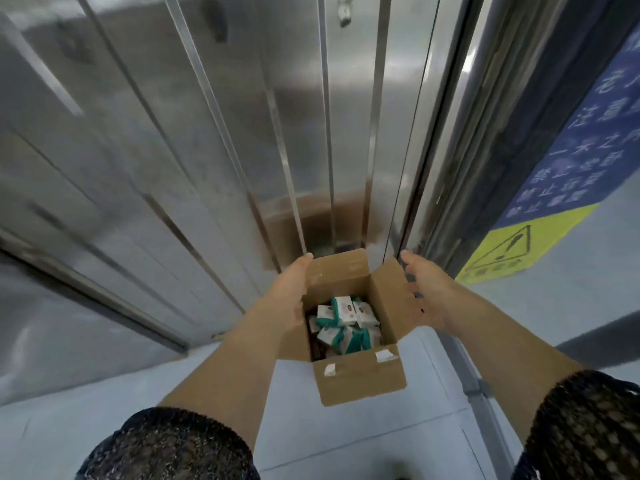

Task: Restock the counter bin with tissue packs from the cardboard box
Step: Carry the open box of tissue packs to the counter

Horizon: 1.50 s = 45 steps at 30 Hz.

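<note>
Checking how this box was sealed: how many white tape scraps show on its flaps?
2 tape scraps on the near flap of the cardboard box: one near its left end, one near its right. The left hand and right hand partly cover the side flaps; more may be hidden.

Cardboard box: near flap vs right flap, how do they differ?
The near flap hangs down toward the camera; the right flap is splayed outward. The near flap bears two white tape scraps; the right flap shows none. No hand touches the near flap; the right hand rests against the right flap. Both are plain brown cardboard.
</note>
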Each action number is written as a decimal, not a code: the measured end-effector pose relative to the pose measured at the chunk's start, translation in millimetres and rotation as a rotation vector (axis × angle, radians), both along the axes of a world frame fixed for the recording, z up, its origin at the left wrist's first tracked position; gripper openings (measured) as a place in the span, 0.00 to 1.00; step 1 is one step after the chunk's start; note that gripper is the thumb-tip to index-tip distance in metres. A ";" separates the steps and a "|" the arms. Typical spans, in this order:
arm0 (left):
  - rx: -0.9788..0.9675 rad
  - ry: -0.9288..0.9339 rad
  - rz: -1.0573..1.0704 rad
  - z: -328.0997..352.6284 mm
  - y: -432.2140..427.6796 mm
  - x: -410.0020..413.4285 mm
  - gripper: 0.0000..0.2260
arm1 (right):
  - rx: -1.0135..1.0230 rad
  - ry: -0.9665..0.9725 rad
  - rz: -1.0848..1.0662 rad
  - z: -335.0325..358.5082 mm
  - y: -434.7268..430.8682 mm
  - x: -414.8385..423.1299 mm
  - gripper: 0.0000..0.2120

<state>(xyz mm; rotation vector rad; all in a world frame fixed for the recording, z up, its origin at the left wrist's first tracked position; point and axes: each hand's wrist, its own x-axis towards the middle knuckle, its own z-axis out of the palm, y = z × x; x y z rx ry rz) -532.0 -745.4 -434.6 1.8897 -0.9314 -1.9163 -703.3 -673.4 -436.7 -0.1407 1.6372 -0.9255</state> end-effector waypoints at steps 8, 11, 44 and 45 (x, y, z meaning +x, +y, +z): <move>0.071 -0.083 0.201 -103.9 -50.3 -41.1 0.28 | 0.115 0.029 0.097 -111.1 -77.5 -41.8 0.27; 0.052 -0.109 0.247 -138.8 -69.7 -41.6 0.27 | 0.024 0.261 0.210 -160.3 -105.5 -50.4 0.23; -0.097 -0.623 0.148 -362.3 -137.5 42.6 0.36 | 0.215 0.965 0.406 -336.4 -120.0 -98.3 0.39; -0.110 -0.642 0.095 -361.3 -137.0 40.2 0.34 | 0.219 0.990 0.413 -337.5 -120.5 -96.8 0.37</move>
